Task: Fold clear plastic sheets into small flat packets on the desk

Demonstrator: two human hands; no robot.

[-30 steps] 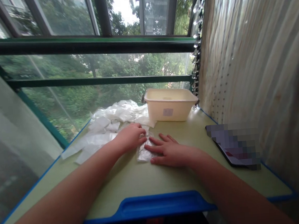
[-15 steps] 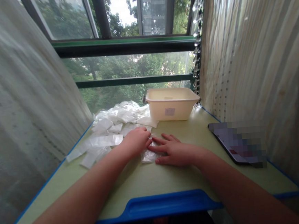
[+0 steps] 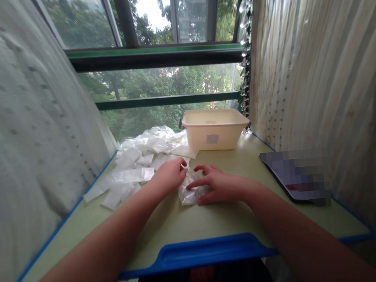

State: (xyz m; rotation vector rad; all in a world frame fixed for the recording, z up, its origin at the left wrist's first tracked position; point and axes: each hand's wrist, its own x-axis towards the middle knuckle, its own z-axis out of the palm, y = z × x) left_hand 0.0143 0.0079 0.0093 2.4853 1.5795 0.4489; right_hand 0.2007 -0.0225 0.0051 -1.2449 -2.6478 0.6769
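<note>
A small clear plastic bag [image 3: 189, 194] lies on the green desk [image 3: 213, 219] between my two hands. My left hand [image 3: 169, 176] rests curled at the bag's upper left edge, fingertips pressed on it. My right hand [image 3: 218, 185] arches over the bag's right side, fingers bent and pinching the film. The bag is crumpled and partly hidden under my right fingers. A heap of similar clear bags [image 3: 143, 157] spreads behind my left hand.
A cream plastic tub [image 3: 213, 130] stands at the back of the desk by the window. A dark phone [image 3: 295, 178] lies at the right near the curtain. A pale curtain [image 3: 28, 140] hangs over the left side. The desk has a blue raised rim [image 3: 203, 252].
My right hand has gone from lying flat on the bag to arched with bent fingers, crumpling the film. The left curtain has swung into view across the window.
</note>
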